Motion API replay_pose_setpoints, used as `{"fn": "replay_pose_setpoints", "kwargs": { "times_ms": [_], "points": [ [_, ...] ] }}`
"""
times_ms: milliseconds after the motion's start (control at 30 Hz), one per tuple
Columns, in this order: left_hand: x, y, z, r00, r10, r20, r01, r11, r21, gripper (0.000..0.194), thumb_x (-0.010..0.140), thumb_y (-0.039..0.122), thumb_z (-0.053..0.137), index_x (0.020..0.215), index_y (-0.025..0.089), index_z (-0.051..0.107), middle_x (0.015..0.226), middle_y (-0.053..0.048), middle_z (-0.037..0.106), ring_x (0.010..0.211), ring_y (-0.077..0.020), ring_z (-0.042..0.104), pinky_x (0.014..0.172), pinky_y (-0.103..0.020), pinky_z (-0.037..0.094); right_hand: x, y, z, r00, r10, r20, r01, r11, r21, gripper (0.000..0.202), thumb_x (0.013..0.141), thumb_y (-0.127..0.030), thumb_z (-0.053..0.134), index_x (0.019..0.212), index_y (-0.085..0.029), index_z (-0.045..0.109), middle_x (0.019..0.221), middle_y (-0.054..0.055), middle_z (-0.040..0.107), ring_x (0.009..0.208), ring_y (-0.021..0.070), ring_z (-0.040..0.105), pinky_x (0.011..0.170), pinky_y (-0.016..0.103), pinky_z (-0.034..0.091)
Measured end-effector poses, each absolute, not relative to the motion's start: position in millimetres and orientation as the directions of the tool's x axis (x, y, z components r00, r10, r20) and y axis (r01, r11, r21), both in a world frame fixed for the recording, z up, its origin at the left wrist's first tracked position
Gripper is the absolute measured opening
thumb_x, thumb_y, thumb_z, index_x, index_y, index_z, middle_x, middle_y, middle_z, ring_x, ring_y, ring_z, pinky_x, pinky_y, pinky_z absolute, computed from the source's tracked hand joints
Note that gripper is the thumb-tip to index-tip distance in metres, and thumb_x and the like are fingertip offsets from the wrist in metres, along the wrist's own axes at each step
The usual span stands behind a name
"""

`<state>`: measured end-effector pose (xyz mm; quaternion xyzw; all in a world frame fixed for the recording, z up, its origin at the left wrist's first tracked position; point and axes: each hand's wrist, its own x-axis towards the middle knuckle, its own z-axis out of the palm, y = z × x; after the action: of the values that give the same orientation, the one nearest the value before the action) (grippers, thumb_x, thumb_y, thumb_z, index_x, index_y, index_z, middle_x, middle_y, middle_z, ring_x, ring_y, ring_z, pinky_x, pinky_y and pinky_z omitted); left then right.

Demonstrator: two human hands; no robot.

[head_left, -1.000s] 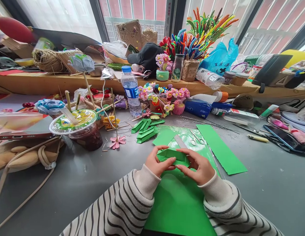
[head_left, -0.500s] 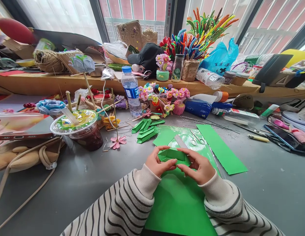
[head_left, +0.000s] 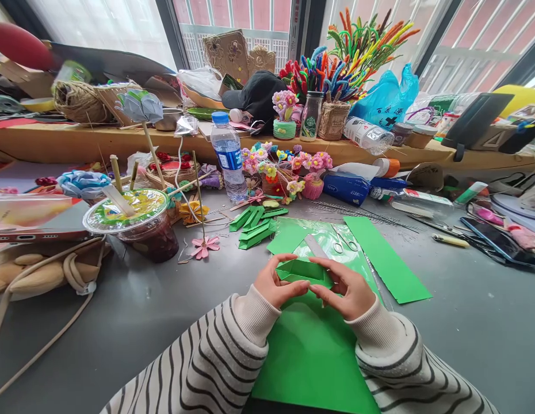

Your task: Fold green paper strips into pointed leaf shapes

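Note:
Between both hands I hold a folded green paper piece, long and pointed at the ends like a little boat. My left hand pinches its left end, thumb on the near side. At its right end my right hand is closed the same way, and the two thumbs almost meet at the near edge. Below lies a large green paper sheet. Just beyond the hands are a ruler, partly hidden, and scissors. Several similar folded green pieces lie farther back to the left.
A green paper strip lies to the right. On the left stands a lidded plastic cup beside a pink paper flower. A water bottle stands behind, before a cluttered wooden ledge. A phone lies at the right.
The view has shifted very slightly. Both hands keep the same grip on the folded green paper piece, with hardly any movement.

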<state>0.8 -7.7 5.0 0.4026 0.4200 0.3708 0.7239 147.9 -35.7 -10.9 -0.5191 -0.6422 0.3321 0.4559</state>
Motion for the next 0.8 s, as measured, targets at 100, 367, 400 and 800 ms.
{"fn": "replay_pose_setpoints", "kwargs": {
  "times_ms": [100,367,400,800],
  "points": [
    [0.8,-7.8,5.3,0.365,0.876,-0.314,-0.204,0.405,0.892,0.058,0.043,0.020,0.070,0.093,0.012,0.041,0.047,0.000,0.061,0.048,-0.0127,0.058,0.055,-0.023,0.047,147.8,-35.9,-10.5,-0.046,0.970,0.240,0.370,0.240,-0.897,0.038,0.062,-0.024,0.055,0.100,-0.017,0.050,0.082,0.006,0.053,0.054,0.0110,0.048,0.035,0.020,0.047],
    [0.9,-7.5,1.8,0.355,0.874,-0.331,-0.191,0.414,0.890,0.053,0.045,0.020,0.070,0.090,0.013,0.043,0.045,0.001,0.059,0.048,-0.0124,0.058,0.059,-0.027,0.047,148.8,-35.9,-7.9,-0.067,0.965,0.252,0.409,0.257,-0.876,0.037,0.063,-0.023,0.054,0.098,-0.017,0.051,0.084,0.007,0.055,0.061,0.0152,0.053,0.040,0.022,0.046],
    [1.0,-7.4,1.4,0.353,0.875,-0.330,-0.196,0.414,0.889,0.053,0.045,0.020,0.070,0.090,0.013,0.043,0.046,0.002,0.059,0.048,-0.0122,0.058,0.059,-0.027,0.047,149.1,-35.8,-7.9,-0.072,0.965,0.253,0.409,0.260,-0.875,0.037,0.063,-0.023,0.054,0.099,-0.017,0.051,0.085,0.007,0.055,0.062,0.0154,0.054,0.040,0.022,0.046],
    [5.0,-8.5,2.5,0.283,0.913,-0.293,-0.343,0.382,0.858,0.043,0.043,0.014,0.070,0.078,0.012,0.046,0.060,0.003,0.057,0.054,-0.0097,0.056,0.054,-0.024,0.049,147.0,-34.5,-11.5,-0.037,0.996,0.086,0.291,0.093,-0.952,0.043,0.060,-0.031,0.058,0.099,-0.020,0.045,0.085,0.006,0.054,0.056,0.0134,0.052,0.036,0.022,0.046]
  ]
}}
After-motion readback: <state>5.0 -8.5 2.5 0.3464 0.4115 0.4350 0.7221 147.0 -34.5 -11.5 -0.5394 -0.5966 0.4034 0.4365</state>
